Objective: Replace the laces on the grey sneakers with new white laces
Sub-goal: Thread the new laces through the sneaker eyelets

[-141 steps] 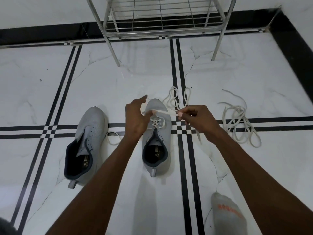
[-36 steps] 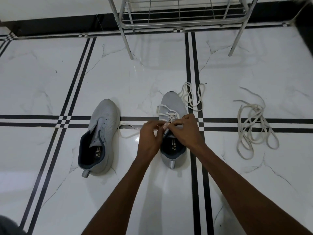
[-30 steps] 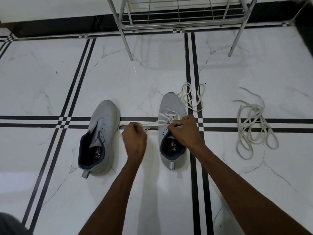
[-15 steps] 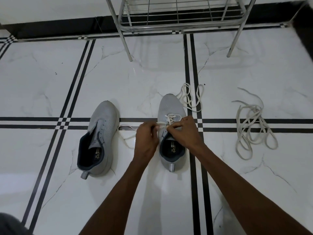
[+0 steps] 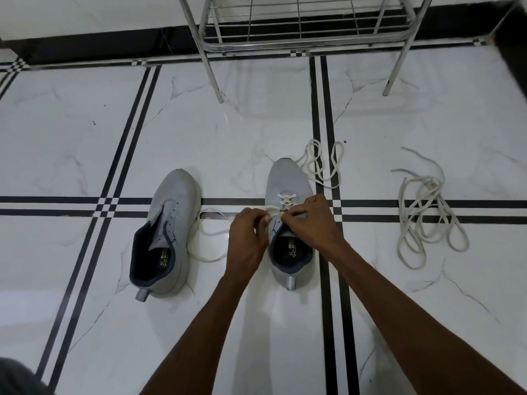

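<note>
Two grey sneakers stand on the white marble floor, toes pointing away. The left sneaker (image 5: 168, 232) has no lace. The right sneaker (image 5: 288, 181) has a white lace (image 5: 286, 198) crossed through its front eyelets. My left hand (image 5: 247, 240) pinches one end of that lace beside the shoe's left edge; slack trails in a loop (image 5: 205, 240) between the shoes. My right hand (image 5: 309, 220) sits over the shoe's tongue, fingers curled on the lace there. The lace's other end lies in loops (image 5: 322, 163) past the toe.
A pile of loose off-white laces (image 5: 425, 212) lies on the floor to the right. A metal wire rack (image 5: 299, 27) on thin legs stands at the back against the black skirting. Black stripes cross the tiles.
My left hand pulled the lace out to the left about a second ago, then came back to the shoe. Both hands now stay together over the middle eyelets; the camera barely shifted.
</note>
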Demonstrator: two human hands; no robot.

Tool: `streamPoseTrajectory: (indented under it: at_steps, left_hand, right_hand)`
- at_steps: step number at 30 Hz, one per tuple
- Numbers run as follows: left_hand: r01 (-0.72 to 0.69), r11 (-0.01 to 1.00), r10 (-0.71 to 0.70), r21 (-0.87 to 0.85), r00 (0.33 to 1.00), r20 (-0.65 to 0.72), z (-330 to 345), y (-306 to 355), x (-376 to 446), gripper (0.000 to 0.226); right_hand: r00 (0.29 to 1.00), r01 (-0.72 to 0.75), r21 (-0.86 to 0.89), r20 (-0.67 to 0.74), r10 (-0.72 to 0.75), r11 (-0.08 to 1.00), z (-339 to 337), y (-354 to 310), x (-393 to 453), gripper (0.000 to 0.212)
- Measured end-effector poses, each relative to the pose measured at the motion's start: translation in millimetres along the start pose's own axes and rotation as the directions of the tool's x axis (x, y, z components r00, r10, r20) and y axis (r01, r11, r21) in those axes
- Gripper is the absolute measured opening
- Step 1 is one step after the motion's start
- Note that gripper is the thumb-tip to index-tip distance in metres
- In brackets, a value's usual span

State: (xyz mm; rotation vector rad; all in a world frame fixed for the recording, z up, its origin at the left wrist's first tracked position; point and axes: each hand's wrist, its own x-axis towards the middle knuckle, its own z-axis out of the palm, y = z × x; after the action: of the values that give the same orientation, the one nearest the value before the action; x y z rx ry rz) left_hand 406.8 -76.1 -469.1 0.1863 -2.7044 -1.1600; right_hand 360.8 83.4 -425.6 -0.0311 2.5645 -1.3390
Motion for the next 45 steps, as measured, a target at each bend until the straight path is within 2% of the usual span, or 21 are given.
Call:
streamPoseTrajectory:
  at_steps: [3,5,7,10,12,15,17,18,20,22,23,26,28,30,32,35,37,39,41,43,45]
  left_hand:
    - [0.294,0.956,-0.294,-0.01,0.953,-0.078,-11.5,-11.4,-6.1,0.011]
    - [0.43,0.903,-0.43,0.001,0.902,0.025,-17.3,-17.8,-8.7,0.016]
    - [0.536,0.838,-0.525,-0.1,0.843,0.121,-18.5,-20.0,-5.8,0.033]
    - [0.743,0.592,-0.709,-0.311,0.664,0.237,-14.1,-11.0,8.2,0.053]
    - [0.791,0.484,-0.738,-0.374,0.599,0.312,-10.9,-3.9,21.3,0.046]
    - [0.716,0.368,-0.707,-0.593,0.63,0.322,-15.3,16.2,46.9,0.023]
    - [0.593,0.318,-0.622,-0.74,0.719,0.309,-21.4,29.8,59.6,0.017]
    - [0.539,0.372,-0.553,-0.756,0.783,0.286,-25.4,35.7,63.2,0.021]
    - [0.435,0.638,-0.352,-0.635,0.899,0.261,-30.5,43.4,66.2,0.029]
    - [0.284,0.865,-0.149,-0.413,0.932,0.329,-30.9,49.5,65.7,0.029]
    - [0.224,0.919,-0.097,-0.323,0.926,0.365,-29.3,51.5,65.5,0.028]
    - [0.182,0.955,-0.079,-0.234,0.917,0.391,-24.9,54.5,63.1,0.026]
    - [0.242,0.929,-0.143,-0.278,0.932,0.334,-24.9,50.2,59.3,0.025]
    - [0.381,0.851,-0.326,-0.362,0.923,0.204,-27.7,37.5,54.6,0.025]
    - [0.529,0.751,-0.532,-0.396,0.839,0.113,-29.5,14.8,51.2,0.029]
    - [0.698,0.592,-0.712,-0.403,0.687,0.143,-26.1,-9.1,42.6,0.028]
    - [0.708,0.595,-0.743,-0.381,0.665,0.075,-21.3,-10.2,40.9,0.021]
    - [0.575,0.718,-0.635,-0.393,0.772,-0.032,-22.9,1.0,44.5,0.025]
    - [0.399,0.821,-0.437,-0.409,0.9,0.002,-24.8,18.3,55.9,0.027]
    - [0.326,0.851,-0.289,-0.411,0.945,0.152,-26.0,37.9,69.1,0.028]
    - [0.305,0.842,-0.198,-0.446,0.942,0.271,-25.3,54.0,78.7,0.029]
  right_hand:
    - [1.0,-0.025,0.011,-0.008,0.025,1.0,3.2,3.8,0.8,0.012]
    - [1.0,-0.001,0.027,-0.026,0.002,1.0,3.9,4.6,-0.3,0.012]
    - [0.999,0.046,0.066,-0.013,-0.045,0.997,3.8,5.6,0.7,0.011]
    - [0.996,0.057,0.115,0.068,-0.066,0.992,2.2,9.3,3.2,0.01]
    - [0.994,0.031,0.125,0.102,-0.044,0.992,1.4,11.3,2.9,0.017]
    - [1.0,0.01,0.174,0.009,-0.012,0.985,-1.0,10.0,1.8,0.023]
    - [0.996,-0.046,0.238,-0.067,0.063,0.97,-4.3,8.7,5.8,0.03]
    - [0.993,-0.083,0.254,-0.056,0.1,0.964,-6.2,6.3,9.9,0.037]
    - [0.979,-0.202,0.312,0.084,0.185,0.928,-9.4,-4.5,20.5,0.055]
    - [0.926,-0.356,0.407,0.273,0.26,0.841,-14.1,-16.4,34.5,0.065]
    - [0.901,-0.408,0.46,0.342,0.267,0.788,-16.1,-20.5,41.9,0.066]
    - [0.872,-0.487,0.656,0.403,0.279,0.577,-20.2,-26.6,60.0,0.044]
    - [0.857,-0.496,0.801,0.391,0.335,0.335,-23.8,-26.3,68.0,0.023]
    - [0.858,-0.436,0.893,0.373,0.353,0.114,-30.9,-20.4,75.8,0.018]
    - [0.868,-0.36,0.932,0.324,0.376,0.028,-40.1,-10.9,82.5,0.016]
    - [0.87,-0.336,0.938,0.275,0.409,0.084,-46.7,-0.6,82.4,0.014]
    - [0.889,-0.338,0.902,0.214,0.405,0.267,-44.3,2.3,79.1,0.017]
    - [0.929,-0.331,0.766,0.162,0.333,0.551,-37.7,1.0,72.3,0.022]
    - [0.961,-0.276,0.59,0.169,0.218,0.759,-31.5,-4.4,63.7,0.025]
    - [0.97,-0.22,0.455,0.195,0.145,0.863,-24.4,-12.6,56.3,0.025]
    - [0.967,-0.198,0.406,0.23,0.11,0.892,-17.7,-19.8,50.1,0.024]
